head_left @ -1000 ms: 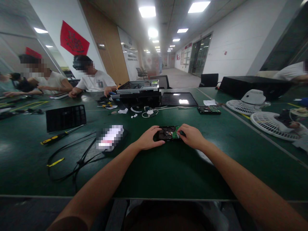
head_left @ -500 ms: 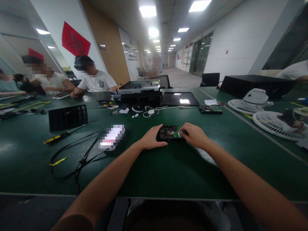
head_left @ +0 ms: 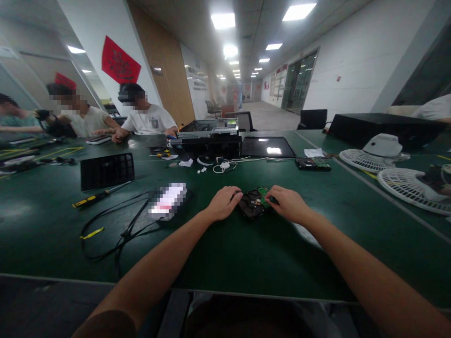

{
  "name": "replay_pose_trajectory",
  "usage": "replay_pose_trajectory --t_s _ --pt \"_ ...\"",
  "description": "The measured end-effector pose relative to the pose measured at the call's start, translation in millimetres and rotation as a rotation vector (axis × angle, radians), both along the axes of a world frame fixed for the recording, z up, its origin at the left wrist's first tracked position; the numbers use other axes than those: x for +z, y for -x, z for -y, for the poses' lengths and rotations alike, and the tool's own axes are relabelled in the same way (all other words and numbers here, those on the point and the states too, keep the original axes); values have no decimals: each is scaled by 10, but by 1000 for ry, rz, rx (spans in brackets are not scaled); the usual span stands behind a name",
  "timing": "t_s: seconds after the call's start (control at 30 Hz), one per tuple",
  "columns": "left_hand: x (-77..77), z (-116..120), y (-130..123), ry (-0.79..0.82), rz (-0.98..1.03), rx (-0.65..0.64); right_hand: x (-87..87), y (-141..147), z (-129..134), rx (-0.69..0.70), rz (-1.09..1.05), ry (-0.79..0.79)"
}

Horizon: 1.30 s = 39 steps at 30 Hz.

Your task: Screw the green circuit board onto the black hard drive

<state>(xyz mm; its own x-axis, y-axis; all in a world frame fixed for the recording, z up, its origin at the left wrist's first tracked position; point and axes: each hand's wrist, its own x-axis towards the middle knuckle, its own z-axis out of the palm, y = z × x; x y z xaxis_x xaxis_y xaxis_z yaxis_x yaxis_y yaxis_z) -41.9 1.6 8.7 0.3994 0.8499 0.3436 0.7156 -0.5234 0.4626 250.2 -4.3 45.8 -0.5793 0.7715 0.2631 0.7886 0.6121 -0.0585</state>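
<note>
1. hard drive (head_left: 249, 207), mid-frame, long axis rising rightward!
2. left hand (head_left: 223, 203) at its left edge, fingers curled, grip unclear.
3. right hand (head_left: 286, 203) by the green board (head_left: 262, 191), fingertips bunched; on what, can't tell.

Both forearms are bare and reach forward from the lower corners, converging ahead of the torso. Left forearm (head_left: 172, 251) runs diagonally up and inward; right forearm (head_left: 347, 246) mirrors it. Left hand (head_left: 222, 204): back uppermost, wrist nearly straight, fingers bent inward, thumb lying close to the index finger; fingertips partly hidden. Right hand (head_left: 288, 203): pointing inward, thumb and index drawn together in a pinch, remaining fingers curled and partly concealed. Hands face each other, near but apart.
</note>
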Motion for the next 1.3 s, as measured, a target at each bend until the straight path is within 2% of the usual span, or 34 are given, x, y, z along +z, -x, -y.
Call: replay_pose_trajectory --t_s 0.2,0.57,1.0,1.1,1.3 --pt "-106 -109 71 -33 6 87 1 78 36 18 85 19" --pt "-80 -70 73 -48 15 62 -2 87 46 3 104 38" --pt "-71 -57 65 -41 19 61 -35 41 31 68 17 23" --pt "-63 -45 68 -37 19 58 -41 7 11 53 -57 -20" --pt "-40 -23 71 4 21 54 49 -180 -87 -58 -457 -295"
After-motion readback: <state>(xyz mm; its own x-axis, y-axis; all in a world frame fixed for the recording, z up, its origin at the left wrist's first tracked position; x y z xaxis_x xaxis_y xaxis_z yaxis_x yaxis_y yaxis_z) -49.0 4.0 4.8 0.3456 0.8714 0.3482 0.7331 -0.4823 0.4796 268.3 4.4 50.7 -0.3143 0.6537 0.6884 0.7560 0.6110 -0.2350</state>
